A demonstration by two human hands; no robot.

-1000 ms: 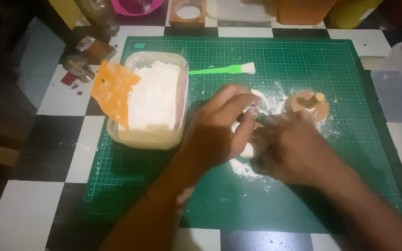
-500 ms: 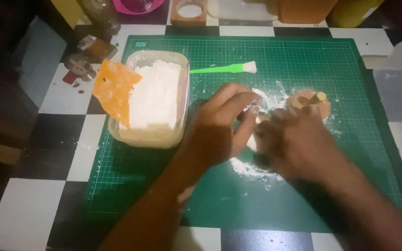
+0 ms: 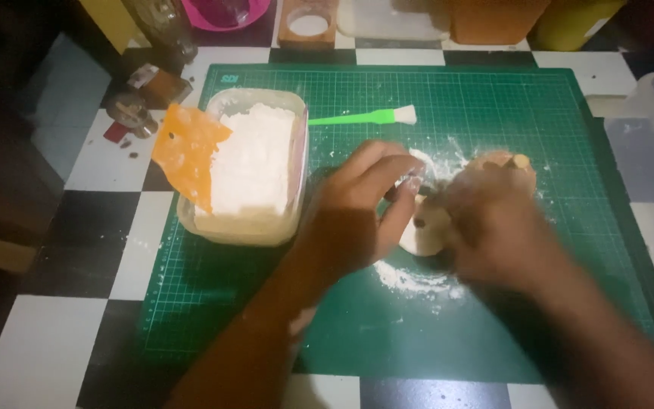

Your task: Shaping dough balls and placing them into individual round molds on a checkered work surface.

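A small pale lump of dough (image 3: 424, 231) lies on the green cutting mat (image 3: 493, 98) amid scattered white flour. My left hand (image 3: 361, 216) curls over the lump's left side, fingertips touching its top. On the right side my right hand (image 3: 493, 227), blurred by motion, presses against the lump and covers part of it. Just behind the right hand a round brownish wooden piece (image 3: 502, 162) peeks out, mostly hidden.
A clear tub of white flour (image 3: 255, 170) with an orange scraper (image 3: 187, 151) leaning in it stands on the mat's left. A green brush (image 3: 365, 117) lies behind the hands. Jars, a pink bowl and containers line the far edge; a clear box (image 3: 652, 129) sits right.
My right hand has shifted slightly up and right over the lump, hiding more of the wooden piece. My left hand stays in place on the dough.
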